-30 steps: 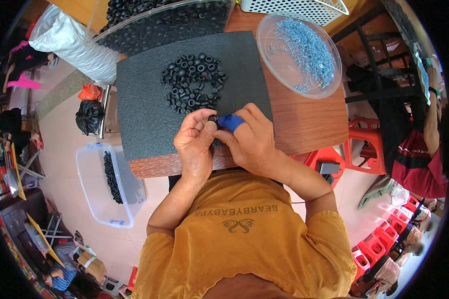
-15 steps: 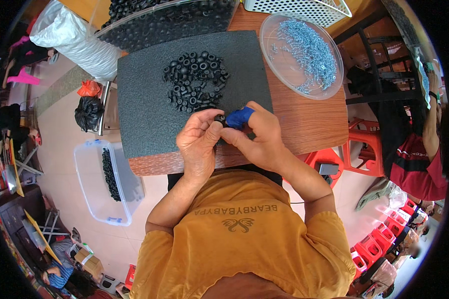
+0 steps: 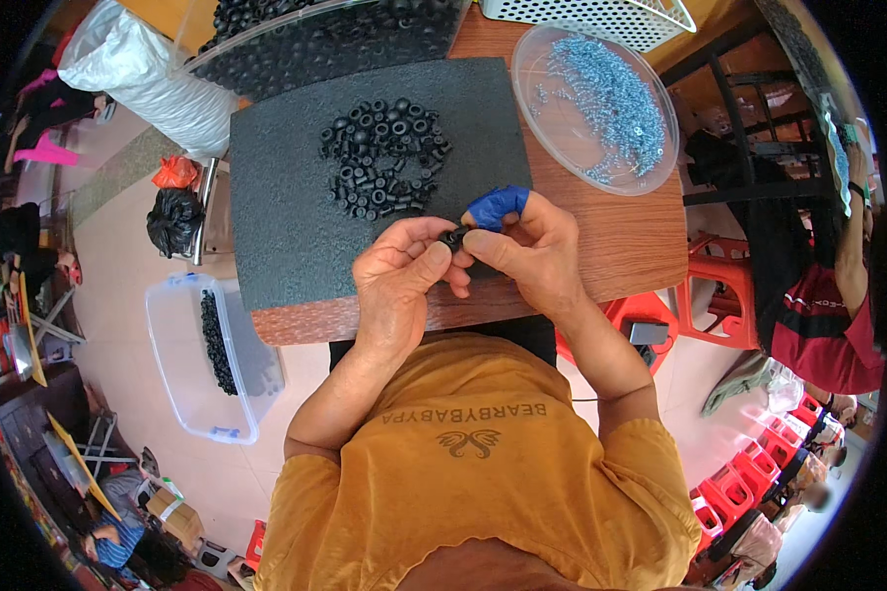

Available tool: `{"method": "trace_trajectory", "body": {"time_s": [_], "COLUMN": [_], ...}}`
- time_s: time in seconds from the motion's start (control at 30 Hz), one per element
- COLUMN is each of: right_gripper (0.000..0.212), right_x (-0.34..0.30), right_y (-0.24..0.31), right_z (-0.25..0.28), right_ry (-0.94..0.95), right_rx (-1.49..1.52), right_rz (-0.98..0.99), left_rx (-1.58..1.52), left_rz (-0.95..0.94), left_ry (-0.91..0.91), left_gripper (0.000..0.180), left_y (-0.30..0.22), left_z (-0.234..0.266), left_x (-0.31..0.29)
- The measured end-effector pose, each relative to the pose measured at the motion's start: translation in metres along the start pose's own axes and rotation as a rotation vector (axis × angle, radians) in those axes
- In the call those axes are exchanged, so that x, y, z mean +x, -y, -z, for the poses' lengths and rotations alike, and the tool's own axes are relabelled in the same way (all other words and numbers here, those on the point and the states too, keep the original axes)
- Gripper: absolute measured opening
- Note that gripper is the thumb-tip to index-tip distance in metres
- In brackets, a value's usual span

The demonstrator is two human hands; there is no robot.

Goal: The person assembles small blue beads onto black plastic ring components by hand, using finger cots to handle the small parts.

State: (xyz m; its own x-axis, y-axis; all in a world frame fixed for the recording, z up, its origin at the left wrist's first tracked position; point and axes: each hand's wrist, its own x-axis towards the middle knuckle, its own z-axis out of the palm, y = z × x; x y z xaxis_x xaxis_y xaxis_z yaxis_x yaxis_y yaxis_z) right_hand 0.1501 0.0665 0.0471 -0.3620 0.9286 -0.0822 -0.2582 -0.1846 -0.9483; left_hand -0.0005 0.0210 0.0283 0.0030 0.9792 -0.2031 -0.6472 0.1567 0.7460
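Between my two hands, over the near edge of the dark mat, is a small black round part [image 3: 452, 238]. My left hand [image 3: 401, 271] pinches it between thumb and fingers. From the right, the thumb and index finger of my right hand [image 3: 537, 251] close on the same part; a blue wrap [image 3: 496, 206] covers that index finger. Beyond my hands, a loose pile of black ring-shaped and knob-like parts [image 3: 384, 158] lies on the mat [image 3: 276, 197]. To the right, a round clear tray [image 3: 529, 108] holds many small bluish metal pieces [image 3: 611, 108].
A clear bin of black parts [image 3: 335, 59] stands at the table's far left, a white perforated basket [image 3: 601, 22] at the far right. On the floor to the left is another clear bin [image 3: 192, 433]. A red stool [image 3: 724, 295] stands right of the wooden table [image 3: 626, 236].
My right hand has moved slightly right, and its blue-wrapped finger now arches higher. The black part has shifted a little right between my fingertips. The mat has slid slightly left.
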Motion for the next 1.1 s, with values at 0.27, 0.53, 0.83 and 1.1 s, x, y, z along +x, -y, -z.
{"method": "trace_trajectory", "body": {"time_s": [0.27, 0.53, 0.83, 1.1], "right_gripper": [0.014, 0.014, 0.011, 0.012], "right_x": [0.002, 0.002, 0.004, 0.000], "right_y": [0.001, 0.003, -0.005, -0.010], "right_z": [0.008, 0.012, 0.013, 0.005], "right_ry": [0.052, 0.064, 0.058, -0.001], "right_rx": [-0.204, -0.218, 0.037, 0.073], "right_rz": [0.075, 0.063, -0.059, -0.042], "left_rx": [0.025, 0.052, 0.151, 0.268], "left_rz": [0.099, 0.126, 0.086, -0.003], "left_ry": [0.001, 0.010, 0.016, -0.004], "left_gripper": [0.018, 0.018, 0.016, 0.020], "left_y": [-0.006, -0.005, -0.002, 0.003], "left_z": [0.003, 0.001, 0.000, -0.001], "left_x": [0.001, 0.001, 0.003, 0.000]}}
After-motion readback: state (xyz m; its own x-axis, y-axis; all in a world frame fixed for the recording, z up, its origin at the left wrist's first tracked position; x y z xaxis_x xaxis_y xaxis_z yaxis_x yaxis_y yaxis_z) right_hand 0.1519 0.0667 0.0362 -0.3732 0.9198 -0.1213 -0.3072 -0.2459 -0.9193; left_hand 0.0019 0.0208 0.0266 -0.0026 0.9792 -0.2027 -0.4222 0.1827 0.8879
